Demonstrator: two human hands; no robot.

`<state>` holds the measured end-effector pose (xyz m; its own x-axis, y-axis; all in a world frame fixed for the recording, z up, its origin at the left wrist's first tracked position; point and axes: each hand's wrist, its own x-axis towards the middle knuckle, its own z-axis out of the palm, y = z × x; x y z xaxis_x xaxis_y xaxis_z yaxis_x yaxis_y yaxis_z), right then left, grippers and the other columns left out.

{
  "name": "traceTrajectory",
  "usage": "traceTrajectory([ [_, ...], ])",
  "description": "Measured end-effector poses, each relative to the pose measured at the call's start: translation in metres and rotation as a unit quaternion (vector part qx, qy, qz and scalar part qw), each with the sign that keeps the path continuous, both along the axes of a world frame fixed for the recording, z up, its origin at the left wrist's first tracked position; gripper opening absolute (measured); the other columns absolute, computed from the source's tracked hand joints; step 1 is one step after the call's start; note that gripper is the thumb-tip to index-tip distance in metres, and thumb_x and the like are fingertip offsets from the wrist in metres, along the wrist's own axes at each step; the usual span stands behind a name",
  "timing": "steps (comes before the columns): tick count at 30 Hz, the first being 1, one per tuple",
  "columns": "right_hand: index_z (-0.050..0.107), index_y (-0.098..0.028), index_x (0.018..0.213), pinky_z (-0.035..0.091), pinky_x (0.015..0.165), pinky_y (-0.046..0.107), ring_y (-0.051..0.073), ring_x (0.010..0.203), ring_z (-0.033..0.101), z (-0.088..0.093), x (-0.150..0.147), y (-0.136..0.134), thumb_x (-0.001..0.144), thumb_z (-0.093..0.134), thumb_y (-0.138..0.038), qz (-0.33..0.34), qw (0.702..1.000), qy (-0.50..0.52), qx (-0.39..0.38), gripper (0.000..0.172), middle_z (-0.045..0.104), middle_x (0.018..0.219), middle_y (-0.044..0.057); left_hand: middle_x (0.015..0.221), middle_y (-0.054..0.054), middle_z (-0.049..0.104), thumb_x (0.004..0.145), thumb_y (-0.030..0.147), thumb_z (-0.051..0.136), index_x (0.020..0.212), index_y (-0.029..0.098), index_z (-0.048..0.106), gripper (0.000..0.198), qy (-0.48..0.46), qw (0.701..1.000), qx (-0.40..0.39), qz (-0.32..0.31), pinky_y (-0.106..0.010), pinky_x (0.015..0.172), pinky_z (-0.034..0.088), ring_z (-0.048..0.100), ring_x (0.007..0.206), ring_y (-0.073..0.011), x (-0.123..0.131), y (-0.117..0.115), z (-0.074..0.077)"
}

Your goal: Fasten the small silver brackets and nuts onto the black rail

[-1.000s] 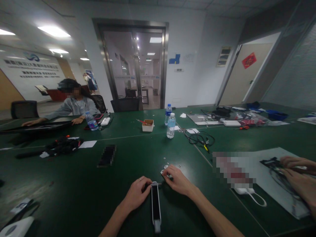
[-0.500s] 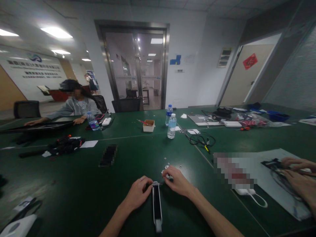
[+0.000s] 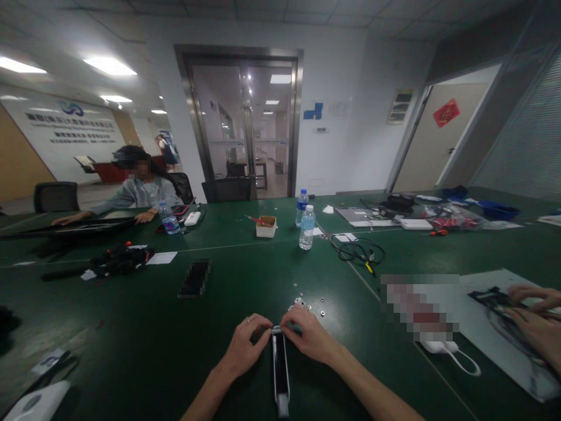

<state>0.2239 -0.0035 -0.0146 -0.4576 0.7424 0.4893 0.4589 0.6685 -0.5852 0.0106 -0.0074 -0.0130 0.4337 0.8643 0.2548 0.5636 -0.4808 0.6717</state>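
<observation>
A long, narrow object with a white edge and a dark inside (image 3: 280,365) lies on the green table, pointing away from me. My left hand (image 3: 248,342) pinches at the left side of its far end. From the right, my right hand (image 3: 309,333) comes to the same end with thumb and finger closed; whatever is between them is too small to make out. Several small nuts or washers (image 3: 322,313) and small pale pieces (image 3: 298,302) are scattered just beyond my right hand.
Two water bottles (image 3: 307,228) and a small open box (image 3: 266,228) stand farther back. A blurred dark phone-shaped thing (image 3: 195,278) lies left. At right, a co-worker's hands (image 3: 534,310) work over a pale board (image 3: 495,351); another person (image 3: 144,187) sits far left.
My right hand has moved left from the small pieces to the far end of the narrow object. My left hand stays there. The view has shifted slightly.
</observation>
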Motion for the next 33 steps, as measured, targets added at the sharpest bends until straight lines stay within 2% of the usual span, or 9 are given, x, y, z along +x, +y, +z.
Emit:
traceTrajectory([
  [6, 0.06, -0.021, 0.088, 0.044, 0.074, 0.03, 0.017, 0.082, 0.057, -0.008, -0.008, -0.004, 0.091, 0.054, -0.02, 0.023, 1.0, 0.021, 0.005, 0.006, 0.064, 0.083, 0.003, 0.085, -0.004, 0.067, 0.089, 0.029, 0.051, 0.09, 0.02, 0.065, 0.017, -0.028, 0.999, 0.001, -0.035, -0.028, 0.072, 0.05, 0.061, 0.076, -0.0188, 0.004, -0.005, 0.001],
  [13, 0.059, -0.02, 0.083, 0.044, 0.071, 0.029, 0.017, 0.08, 0.056, -0.014, -0.007, 0.001, 0.088, 0.062, -0.031, -0.008, 1.0, 0.009, 0.016, 0.013, 0.063, 0.08, 0.003, 0.092, -0.004, 0.07, 0.087, 0.026, 0.054, 0.087, 0.02, 0.066, 0.013, -0.024, 0.998, -0.006, -0.053, -0.028, 0.079, 0.05, 0.063, 0.085, -0.0187, 0.002, -0.003, 0.003],
  [18, 0.059, -0.019, 0.084, 0.042, 0.075, 0.031, 0.018, 0.081, 0.055, -0.006, 0.006, 0.007, 0.087, 0.061, -0.024, -0.033, 0.998, -0.051, 0.032, 0.006, 0.062, 0.082, 0.004, 0.09, -0.003, 0.068, 0.086, 0.023, 0.054, 0.097, 0.02, 0.067, 0.017, 0.028, 0.999, -0.02, -0.034, -0.028, 0.073, 0.049, 0.059, 0.077, -0.018, -0.008, 0.002, 0.008],
  [24, 0.059, -0.019, 0.076, 0.042, 0.071, 0.029, 0.018, 0.077, 0.056, 0.004, 0.025, 0.012, 0.082, 0.057, -0.016, -0.023, 0.988, -0.155, 0.003, 0.007, 0.063, 0.078, 0.004, 0.099, -0.003, 0.067, 0.088, 0.023, 0.053, 0.099, 0.022, 0.069, 0.019, 0.08, 0.996, -0.041, -0.03, -0.028, 0.076, 0.048, 0.059, 0.086, -0.0188, -0.016, 0.007, 0.01],
  [28, 0.06, -0.019, 0.075, 0.043, 0.074, 0.03, 0.017, 0.075, 0.056, 0.005, 0.024, 0.011, 0.078, 0.057, -0.013, 0.001, 0.984, -0.178, -0.018, 0.007, 0.062, 0.075, 0.002, 0.094, -0.002, 0.067, 0.087, 0.025, 0.055, 0.098, 0.021, 0.069, 0.019, 0.105, 0.993, -0.048, -0.015, -0.028, 0.072, 0.046, 0.058, 0.077, -0.0175, -0.016, 0.009, 0.006],
  [33, 0.061, -0.019, 0.077, 0.043, 0.073, 0.029, 0.017, 0.076, 0.057, 0.006, 0.02, 0.009, 0.078, 0.056, -0.012, 0.005, 0.983, -0.181, -0.033, 0.009, 0.062, 0.076, 0.002, 0.093, -0.001, 0.069, 0.087, 0.026, 0.055, 0.1, 0.022, 0.069, 0.02, 0.116, 0.992, -0.052, -0.011, -0.029, 0.076, 0.045, 0.059, 0.078, -0.0174, -0.015, 0.008, 0.005],
])
